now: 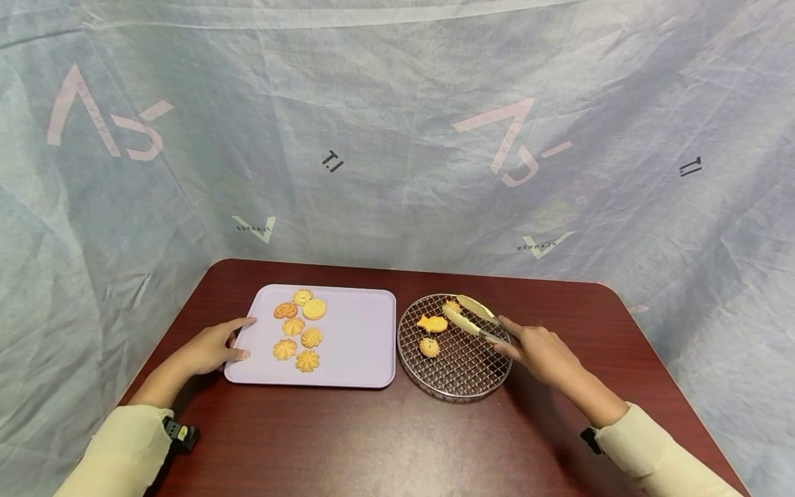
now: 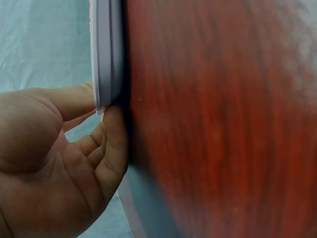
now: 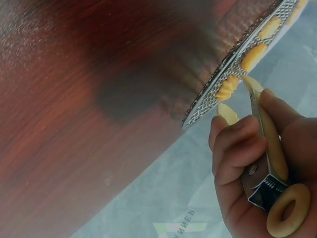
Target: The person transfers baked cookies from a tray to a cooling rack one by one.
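My left hand (image 1: 211,347) grips the left edge of a pale lilac tray (image 1: 363,338), thumb on top and fingers curled beneath the rim (image 2: 106,54). Several cookies lie on the tray's left half, among them a swirl cookie (image 1: 312,337) and a browner pretzel-shaped cookie (image 1: 286,310). In my right hand (image 1: 546,351) is a pair of tongs (image 3: 270,144) with cream tips. The tips are spread on either side of a ridged cookie (image 3: 227,88) at the back of a round wire rack (image 1: 466,366). A fish-shaped cookie (image 1: 433,324) and a round scalloped cookie (image 1: 429,347) also lie there.
Tray and rack stand side by side, a narrow gap between them, on a dark red wooden table (image 1: 348,442). A grey printed cloth (image 1: 397,138) hangs behind the table and along both its sides.
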The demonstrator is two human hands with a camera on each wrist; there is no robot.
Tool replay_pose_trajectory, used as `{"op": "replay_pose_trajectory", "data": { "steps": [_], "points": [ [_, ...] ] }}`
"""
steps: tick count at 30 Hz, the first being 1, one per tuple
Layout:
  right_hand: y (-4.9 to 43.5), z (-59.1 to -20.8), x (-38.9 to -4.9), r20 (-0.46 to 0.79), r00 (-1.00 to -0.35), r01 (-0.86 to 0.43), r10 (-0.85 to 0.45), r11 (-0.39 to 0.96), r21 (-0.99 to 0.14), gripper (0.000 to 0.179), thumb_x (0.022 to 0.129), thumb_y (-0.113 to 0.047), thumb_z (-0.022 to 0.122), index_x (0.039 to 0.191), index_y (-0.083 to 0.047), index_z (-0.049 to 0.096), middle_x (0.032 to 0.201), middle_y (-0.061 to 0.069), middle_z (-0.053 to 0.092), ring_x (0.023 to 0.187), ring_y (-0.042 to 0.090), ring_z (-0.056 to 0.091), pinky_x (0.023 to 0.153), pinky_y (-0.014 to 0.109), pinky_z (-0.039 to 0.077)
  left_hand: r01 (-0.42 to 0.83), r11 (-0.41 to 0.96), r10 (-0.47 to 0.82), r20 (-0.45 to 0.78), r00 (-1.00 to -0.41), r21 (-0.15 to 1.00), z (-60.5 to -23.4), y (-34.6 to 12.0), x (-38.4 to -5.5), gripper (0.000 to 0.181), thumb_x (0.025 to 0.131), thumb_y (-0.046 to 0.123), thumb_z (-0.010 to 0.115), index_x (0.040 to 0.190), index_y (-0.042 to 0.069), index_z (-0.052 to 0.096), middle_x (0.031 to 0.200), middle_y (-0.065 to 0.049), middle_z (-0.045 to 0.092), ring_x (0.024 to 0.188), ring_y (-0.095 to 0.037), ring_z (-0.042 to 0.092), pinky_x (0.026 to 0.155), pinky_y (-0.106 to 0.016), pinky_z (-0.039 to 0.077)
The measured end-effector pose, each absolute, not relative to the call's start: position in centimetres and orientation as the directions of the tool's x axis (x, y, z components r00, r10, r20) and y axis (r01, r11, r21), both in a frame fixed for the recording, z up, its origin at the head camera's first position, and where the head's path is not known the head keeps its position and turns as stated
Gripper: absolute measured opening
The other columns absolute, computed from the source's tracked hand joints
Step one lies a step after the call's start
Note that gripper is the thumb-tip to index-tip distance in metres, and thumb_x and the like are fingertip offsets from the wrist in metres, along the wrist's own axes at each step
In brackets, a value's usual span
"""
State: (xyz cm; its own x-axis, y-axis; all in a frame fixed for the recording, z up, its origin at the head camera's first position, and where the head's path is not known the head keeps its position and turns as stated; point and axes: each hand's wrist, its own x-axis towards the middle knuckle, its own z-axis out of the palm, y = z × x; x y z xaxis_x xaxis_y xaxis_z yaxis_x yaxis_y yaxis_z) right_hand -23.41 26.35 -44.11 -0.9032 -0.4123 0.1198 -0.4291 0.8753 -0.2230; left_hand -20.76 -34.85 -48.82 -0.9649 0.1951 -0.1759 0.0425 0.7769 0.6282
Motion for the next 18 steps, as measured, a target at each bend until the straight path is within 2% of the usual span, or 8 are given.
{"op": "replay_pose_trajectory", "data": {
  "steps": [12,18],
  "points": [
    [25.8,-43.7,-23.5,0.086,-0.903,-0.43,-0.422,0.878,-0.209,0.065,0.096,-0.037,0.073,0.15,-0.006,0.054,0.101,0.019,0.074,0.079,0.03,0.069,0.063,0.049,0.053,0.039,0.765,0.2,-0.179,-0.963,0.643,-48.8,-34.8,-20.7,0.071,0.093,0.005,0.075,0.151,-0.01,0.039,0.084,-0.011,0.05,0.064,-0.019,0.052,0.055,-0.033,0.047],
    [25.2,-43.4,-23.5,0.061,-0.905,-0.424,-0.422,0.878,-0.223,0.067,0.097,-0.037,0.073,0.151,-0.005,0.052,0.116,0.024,0.072,0.081,0.029,0.069,0.061,0.046,0.052,0.036,0.771,0.193,-0.18,-0.964,0.636,-48.7,-34.8,-20.8,0.07,0.093,0.005,0.075,0.151,-0.009,0.04,0.083,-0.01,0.049,0.063,-0.02,0.052,0.054,-0.032,0.047]
  ]
}}
